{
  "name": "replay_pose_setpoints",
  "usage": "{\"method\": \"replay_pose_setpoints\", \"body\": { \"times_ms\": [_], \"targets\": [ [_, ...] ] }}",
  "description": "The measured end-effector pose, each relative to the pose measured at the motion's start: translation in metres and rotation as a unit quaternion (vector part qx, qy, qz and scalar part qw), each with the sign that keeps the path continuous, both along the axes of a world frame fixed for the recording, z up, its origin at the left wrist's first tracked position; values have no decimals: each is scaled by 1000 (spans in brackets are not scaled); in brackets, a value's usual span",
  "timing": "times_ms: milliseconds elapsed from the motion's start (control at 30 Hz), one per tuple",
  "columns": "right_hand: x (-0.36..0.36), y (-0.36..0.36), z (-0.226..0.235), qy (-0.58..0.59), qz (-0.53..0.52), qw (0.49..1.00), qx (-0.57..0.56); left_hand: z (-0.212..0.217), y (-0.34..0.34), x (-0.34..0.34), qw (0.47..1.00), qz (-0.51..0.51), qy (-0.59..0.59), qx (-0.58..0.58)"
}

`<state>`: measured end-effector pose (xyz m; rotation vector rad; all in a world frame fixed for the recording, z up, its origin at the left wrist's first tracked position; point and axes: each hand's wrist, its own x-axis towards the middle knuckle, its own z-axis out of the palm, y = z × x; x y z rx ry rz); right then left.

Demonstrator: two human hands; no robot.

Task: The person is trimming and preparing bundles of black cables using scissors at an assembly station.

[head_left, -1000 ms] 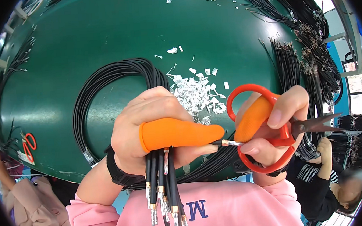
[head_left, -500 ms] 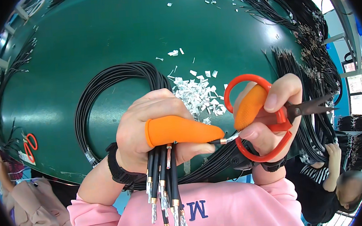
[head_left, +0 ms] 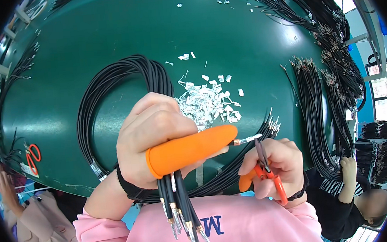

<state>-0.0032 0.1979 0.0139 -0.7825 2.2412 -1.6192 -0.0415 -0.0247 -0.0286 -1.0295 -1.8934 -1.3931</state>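
Clamping black cables (head_left: 185, 206), left hand (head_left: 156, 133) holds one stripped silvery tip (head_left: 249, 139) rightward over the bench (head_left: 109, 36), its long axis roughly crosswise to the red-handled scissors (head_left: 278, 187) gripped in the right hand (head_left: 280, 159), blades just beside, contact unclear.

The right hand (head_left: 284, 160) has released the silvery cable tip (head_left: 249, 139) and dropped toward the near edge of the green table (head_left: 223, 32), red-handled scissors (head_left: 265, 172) swung from rightward toward the far edge.
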Motion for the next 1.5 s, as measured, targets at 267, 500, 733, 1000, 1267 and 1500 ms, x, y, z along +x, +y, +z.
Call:
{"method": "replay_pose_setpoints", "body": {
  "times_ms": [267, 500, 733, 1000, 1267, 1500],
  "targets": [
    [1, -2, -5, -34, 32, 999, -5, -3, -6, 5, 998, 23, 26, -52],
    [1, -2, -4, -22, 28, 999, -4, -1, -3, 6, 999, 15, -9, -37],
    [2, 0, -3, -24, 25, 999, -1, -1, -1, 4, 999, 23, 19, -45],
    [2, -1, -3, -5, 29, 1000, 4, -1, -1, 4, 999, 16, 15, -42],
    [3, 0, -4, -5, 26, 1000, 1, 1, 1, 5, 999, 20, 21, -39],
    [2, 0, -3, -5, 27, 1000, 7, 4, 4, 7, 997, 57, -38, -33]
  ]
}}
